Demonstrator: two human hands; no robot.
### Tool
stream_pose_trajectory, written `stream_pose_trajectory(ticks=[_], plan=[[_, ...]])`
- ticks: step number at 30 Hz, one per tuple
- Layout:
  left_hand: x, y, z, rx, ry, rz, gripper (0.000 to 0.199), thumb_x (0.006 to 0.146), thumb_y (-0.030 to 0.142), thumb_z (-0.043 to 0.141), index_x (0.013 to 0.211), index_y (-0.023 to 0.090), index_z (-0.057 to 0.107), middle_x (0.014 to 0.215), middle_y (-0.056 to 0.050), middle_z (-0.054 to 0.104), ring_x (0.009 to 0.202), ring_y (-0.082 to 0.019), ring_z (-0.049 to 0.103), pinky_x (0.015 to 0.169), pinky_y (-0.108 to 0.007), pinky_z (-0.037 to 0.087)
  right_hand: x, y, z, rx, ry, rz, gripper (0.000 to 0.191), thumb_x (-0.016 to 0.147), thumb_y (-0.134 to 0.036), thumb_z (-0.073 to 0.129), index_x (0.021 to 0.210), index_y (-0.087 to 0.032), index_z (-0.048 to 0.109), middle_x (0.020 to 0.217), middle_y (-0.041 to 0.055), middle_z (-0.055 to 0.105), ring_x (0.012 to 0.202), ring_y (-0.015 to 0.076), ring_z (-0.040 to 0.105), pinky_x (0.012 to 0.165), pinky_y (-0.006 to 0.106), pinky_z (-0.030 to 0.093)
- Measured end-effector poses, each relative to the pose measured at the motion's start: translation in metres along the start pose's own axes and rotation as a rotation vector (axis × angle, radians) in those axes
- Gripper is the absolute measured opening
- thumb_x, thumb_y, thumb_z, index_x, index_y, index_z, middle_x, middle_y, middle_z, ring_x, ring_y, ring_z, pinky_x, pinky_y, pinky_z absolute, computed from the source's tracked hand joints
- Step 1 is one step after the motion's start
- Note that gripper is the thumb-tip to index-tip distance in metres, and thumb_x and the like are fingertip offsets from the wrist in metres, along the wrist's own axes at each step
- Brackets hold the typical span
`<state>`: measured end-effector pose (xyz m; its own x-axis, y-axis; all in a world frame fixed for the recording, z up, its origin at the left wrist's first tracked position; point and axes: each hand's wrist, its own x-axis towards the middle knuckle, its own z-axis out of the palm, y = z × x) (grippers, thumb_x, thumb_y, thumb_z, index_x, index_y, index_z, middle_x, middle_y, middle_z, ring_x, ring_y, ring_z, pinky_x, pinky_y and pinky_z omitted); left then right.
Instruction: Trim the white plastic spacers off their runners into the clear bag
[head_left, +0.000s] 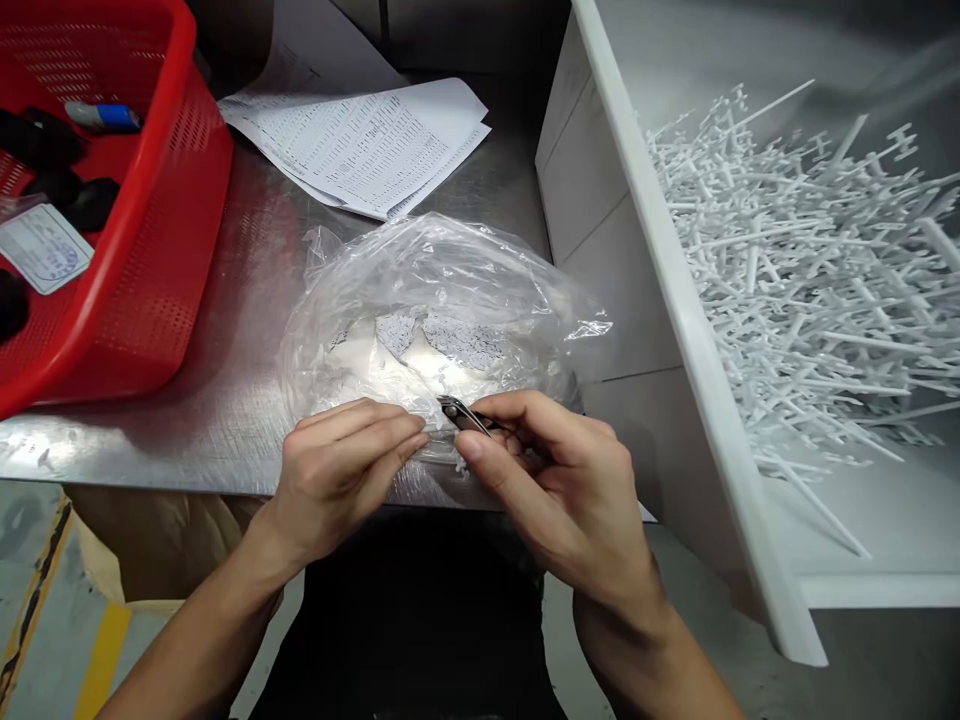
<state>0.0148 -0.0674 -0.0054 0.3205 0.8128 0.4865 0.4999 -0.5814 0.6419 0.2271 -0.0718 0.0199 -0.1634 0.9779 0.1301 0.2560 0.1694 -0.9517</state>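
In the right hand (574,475), gripped metal nippers (463,411), just beside the left hand (337,468) (its hold unclear)

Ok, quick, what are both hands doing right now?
Left hand: thumb and fingers close together by the clear bag; whether they grip anything cannot be told.
Right hand: closed, holding small clippers.
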Motion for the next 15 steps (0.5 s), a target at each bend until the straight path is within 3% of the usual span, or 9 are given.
stream_pose_trajectory(ticks=[15], plan=[[-0.002,-0.004,0.000,0.004,-0.042,0.058,0.012,0.098,0.004,0.073,0.106,0.014,0.075,0.093,-0.005,0.080,0.080,-0.014,0.077,0.076,-0.026,0.064,0.006,0.005,-0.014,-0.018,-0.113,-0.031,0.010,0.100,-0.026,0.078,0.100,-0.017,0.073,0.066,-0.0078,0.051,0.053,0.0066,0.043,0.051,0.023,0.040]])
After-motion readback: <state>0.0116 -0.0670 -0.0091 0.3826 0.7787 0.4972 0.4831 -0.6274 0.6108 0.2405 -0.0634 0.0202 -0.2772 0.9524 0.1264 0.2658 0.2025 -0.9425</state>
